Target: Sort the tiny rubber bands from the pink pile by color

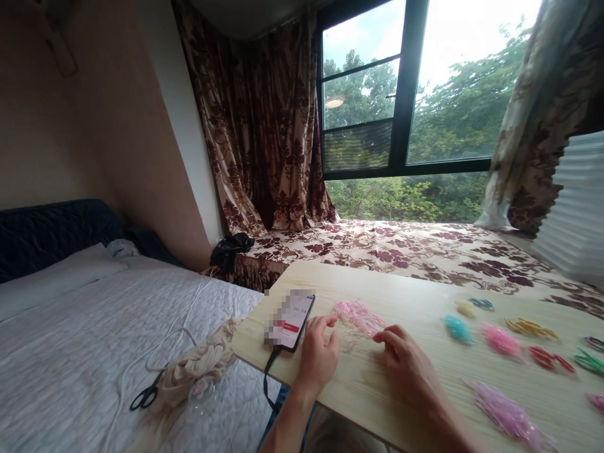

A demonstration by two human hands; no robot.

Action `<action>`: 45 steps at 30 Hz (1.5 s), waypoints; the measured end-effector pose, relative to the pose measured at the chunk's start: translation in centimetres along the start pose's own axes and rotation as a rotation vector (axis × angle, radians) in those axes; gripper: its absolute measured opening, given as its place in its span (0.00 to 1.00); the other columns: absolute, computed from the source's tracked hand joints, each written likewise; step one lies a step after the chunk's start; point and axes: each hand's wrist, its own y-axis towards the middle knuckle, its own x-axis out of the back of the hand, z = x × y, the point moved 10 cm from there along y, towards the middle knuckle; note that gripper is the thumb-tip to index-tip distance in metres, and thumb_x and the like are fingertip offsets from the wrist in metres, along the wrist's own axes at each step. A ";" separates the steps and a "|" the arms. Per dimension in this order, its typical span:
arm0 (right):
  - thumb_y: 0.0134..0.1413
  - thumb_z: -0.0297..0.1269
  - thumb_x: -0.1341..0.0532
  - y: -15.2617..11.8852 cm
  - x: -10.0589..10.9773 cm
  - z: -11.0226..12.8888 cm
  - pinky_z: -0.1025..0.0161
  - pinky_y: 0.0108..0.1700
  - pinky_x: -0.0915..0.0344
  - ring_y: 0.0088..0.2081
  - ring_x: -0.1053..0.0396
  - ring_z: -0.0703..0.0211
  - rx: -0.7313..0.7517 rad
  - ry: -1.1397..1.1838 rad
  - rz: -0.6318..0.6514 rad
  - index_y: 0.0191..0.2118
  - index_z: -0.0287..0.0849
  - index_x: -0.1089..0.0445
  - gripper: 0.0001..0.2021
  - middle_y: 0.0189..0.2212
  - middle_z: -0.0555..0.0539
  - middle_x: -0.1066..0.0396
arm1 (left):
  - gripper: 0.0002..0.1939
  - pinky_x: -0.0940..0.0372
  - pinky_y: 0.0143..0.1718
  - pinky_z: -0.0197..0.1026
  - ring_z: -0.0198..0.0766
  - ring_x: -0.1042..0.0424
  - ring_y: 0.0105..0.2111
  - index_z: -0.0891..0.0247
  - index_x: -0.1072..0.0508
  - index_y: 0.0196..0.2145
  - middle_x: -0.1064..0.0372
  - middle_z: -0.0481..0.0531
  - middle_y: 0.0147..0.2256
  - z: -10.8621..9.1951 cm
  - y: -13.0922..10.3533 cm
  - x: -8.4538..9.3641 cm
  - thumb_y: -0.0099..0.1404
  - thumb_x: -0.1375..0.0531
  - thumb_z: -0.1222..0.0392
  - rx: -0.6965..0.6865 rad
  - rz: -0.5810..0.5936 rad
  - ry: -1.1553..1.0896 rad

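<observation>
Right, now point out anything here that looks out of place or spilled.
The black-handled scissors look out of place: they lie loose on the pale quilted bed cover, beside a crumpled beige cloth, where someone could sit on them. No spill shows.

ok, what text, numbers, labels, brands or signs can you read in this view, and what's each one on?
"20:54", on the phone screen; second digit slightly soft.
Red button on that screen: lettering too small to read.
Small marks elsewhere on the screen: too small or pixelated.
No other readable text, brands or signs.
</observation>
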 end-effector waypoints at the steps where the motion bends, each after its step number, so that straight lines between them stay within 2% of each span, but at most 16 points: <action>1: 0.55 0.36 0.51 -0.1 0.1 -0.2 0.60 0.41 0.32 0.38 0.27 0.57 -0.002 0.002 0.006 0.35 0.46 0.23 0.17 0.37 0.44 0.27 | 0.14 0.35 0.54 0.49 0.44 0.29 0.46 0.63 0.26 0.40 0.26 0.55 0.40 0.0 0.0 0.0 0.58 0.45 0.72 -0.001 0.000 -0.001; 6: 0.53 0.45 0.46 -0.5 -0.2 -0.2 0.55 0.44 0.32 0.40 0.27 0.52 0.012 -0.018 0.055 0.38 0.47 0.21 0.17 0.38 0.42 0.26 | 0.14 0.36 0.54 0.48 0.44 0.29 0.46 0.62 0.26 0.40 0.26 0.54 0.40 0.2 0.0 0.0 0.58 0.45 0.72 0.004 -0.006 0.003; 12: 0.55 0.44 0.43 -0.3 -0.7 0.5 0.55 0.42 0.33 0.39 0.28 0.54 0.030 -0.081 0.086 0.33 0.51 0.21 0.13 0.36 0.45 0.27 | 0.14 0.35 0.53 0.49 0.44 0.28 0.45 0.62 0.25 0.39 0.26 0.54 0.38 0.4 0.1 0.0 0.58 0.45 0.72 -0.001 -0.010 0.004; 16: 0.59 0.39 0.42 0.0 -1.3 0.8 0.57 0.42 0.33 0.38 0.29 0.59 0.064 -0.115 0.095 0.31 0.46 0.24 0.10 0.35 0.48 0.27 | 0.14 0.34 0.52 0.49 0.43 0.28 0.45 0.62 0.25 0.40 0.26 0.54 0.38 0.3 0.1 0.0 0.58 0.45 0.72 -0.006 -0.012 0.010; 20: 0.62 0.43 0.40 -0.1 -1.9 1.2 0.56 0.45 0.32 0.39 0.30 0.62 0.092 -0.142 0.080 0.37 0.41 0.29 0.10 0.38 0.49 0.28 | 0.14 0.34 0.52 0.49 0.43 0.28 0.45 0.62 0.25 0.39 0.25 0.55 0.39 0.3 0.1 0.0 0.58 0.45 0.71 -0.008 -0.006 0.021; 23: 0.64 0.42 0.42 -0.6 -1.3 1.8 0.56 0.44 0.32 0.39 0.30 0.62 0.089 -0.148 0.045 0.37 0.41 0.30 0.10 0.37 0.49 0.28 | 0.13 0.33 0.51 0.49 0.44 0.28 0.45 0.62 0.25 0.39 0.25 0.55 0.39 0.4 0.1 -0.1 0.58 0.45 0.70 -0.010 -0.001 0.015; 26: 0.67 0.39 0.48 -1.0 1.0 1.6 0.60 0.43 0.32 0.38 0.30 0.61 0.068 -0.150 0.022 0.33 0.43 0.30 0.13 0.35 0.48 0.28 | 0.13 0.33 0.51 0.51 0.45 0.27 0.45 0.63 0.25 0.40 0.25 0.56 0.39 0.7 0.1 -0.1 0.58 0.45 0.68 -0.009 0.000 -0.003; 29: 0.67 0.43 0.50 -1.2 5.0 -1.4 0.61 0.41 0.32 0.36 0.30 0.61 0.013 -0.174 0.041 0.34 0.45 0.29 0.15 0.35 0.47 0.28 | 0.13 0.34 0.51 0.52 0.46 0.27 0.45 0.62 0.25 0.40 0.25 0.56 0.39 1.2 0.0 -0.2 0.59 0.45 0.65 -0.004 0.004 -0.022; 31: 0.67 0.44 0.48 -1.1 8.4 -5.4 0.60 0.41 0.31 0.35 0.30 0.62 -0.074 -0.214 0.055 0.36 0.43 0.29 0.15 0.36 0.47 0.28 | 0.13 0.34 0.52 0.52 0.46 0.27 0.45 0.61 0.25 0.40 0.25 0.55 0.39 1.5 0.0 -0.3 0.59 0.45 0.64 0.000 0.008 -0.031; 33: 0.64 0.45 0.42 -0.8 11.6 -10.3 0.58 0.41 0.30 0.37 0.29 0.62 -0.185 -0.263 0.075 0.43 0.40 0.30 0.13 0.39 0.48 0.28 | 0.13 0.34 0.52 0.52 0.46 0.27 0.45 0.61 0.24 0.40 0.25 0.55 0.39 1.7 0.0 -0.4 0.59 0.45 0.63 0.007 0.010 -0.036; 36: 0.62 0.45 0.40 -0.1 14.8 -16.2 0.54 0.45 0.29 0.44 0.29 0.57 -0.310 -0.310 0.107 0.51 0.42 0.31 0.16 0.48 0.46 0.30 | 0.13 0.35 0.53 0.53 0.47 0.27 0.46 0.61 0.24 0.39 0.25 0.55 0.39 1.8 0.0 -0.4 0.59 0.45 0.61 0.015 0.006 -0.037; 38: 0.62 0.46 0.40 0.9 15.6 -18.5 0.52 0.47 0.30 0.47 0.30 0.54 -0.359 -0.326 0.138 0.52 0.42 0.32 0.18 0.51 0.46 0.31 | 0.13 0.35 0.54 0.54 0.48 0.28 0.46 0.61 0.24 0.39 0.24 0.55 0.40 1.9 0.0 -0.4 0.58 0.45 0.61 0.019 0.003 -0.035; 40: 0.61 0.46 0.40 2.1 15.5 -19.8 0.51 0.47 0.30 0.48 0.30 0.53 -0.401 -0.343 0.173 0.53 0.42 0.32 0.18 0.52 0.46 0.31 | 0.13 0.35 0.54 0.53 0.48 0.28 0.46 0.61 0.24 0.39 0.24 0.55 0.40 1.8 0.0 -0.4 0.58 0.45 0.61 0.019 0.002 -0.029; 45: 0.62 0.45 0.40 5.1 13.8 -20.7 0.51 0.48 0.30 0.48 0.30 0.54 -0.466 -0.397 0.231 0.53 0.43 0.32 0.18 0.53 0.45 0.32 | 0.13 0.34 0.53 0.52 0.47 0.27 0.46 0.60 0.24 0.39 0.25 0.55 0.40 1.7 -0.1 -0.3 0.59 0.44 0.61 0.019 0.009 -0.006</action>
